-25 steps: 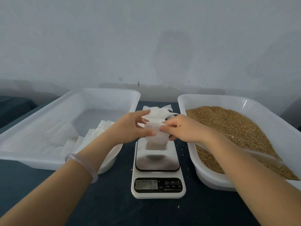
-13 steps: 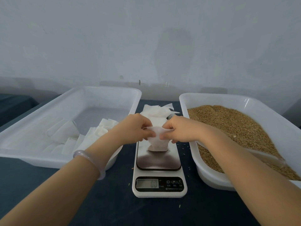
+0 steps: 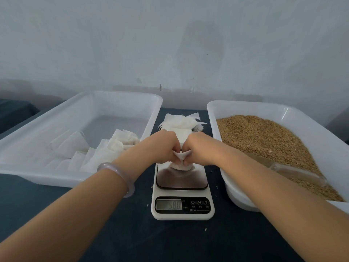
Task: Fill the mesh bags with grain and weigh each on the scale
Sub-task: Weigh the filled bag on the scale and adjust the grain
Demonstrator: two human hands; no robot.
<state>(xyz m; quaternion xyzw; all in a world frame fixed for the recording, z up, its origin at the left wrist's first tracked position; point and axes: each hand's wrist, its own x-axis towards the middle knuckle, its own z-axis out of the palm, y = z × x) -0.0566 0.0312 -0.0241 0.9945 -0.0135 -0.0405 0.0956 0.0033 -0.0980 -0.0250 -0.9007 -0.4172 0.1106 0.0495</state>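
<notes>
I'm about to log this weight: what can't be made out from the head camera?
Head view:
- mesh bag: mouth and fill covered by the left hand and right hand.
- scale display: digits faint, decimal point unreadable.
- scale buttons: labels too small.

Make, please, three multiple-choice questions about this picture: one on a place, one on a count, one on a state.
1. Where is the pinched mesh bag? A on the scale; B on the floor; C on a shelf.
2. How many white trays are there? A one; B two; C three.
3. The scale's display is: A dark; B covered; C showing digits.
Answers: 1 A, left hand and right hand pinch it on the scale; 2 B, left tray and grain tray; 3 C, digits are readable.
</notes>
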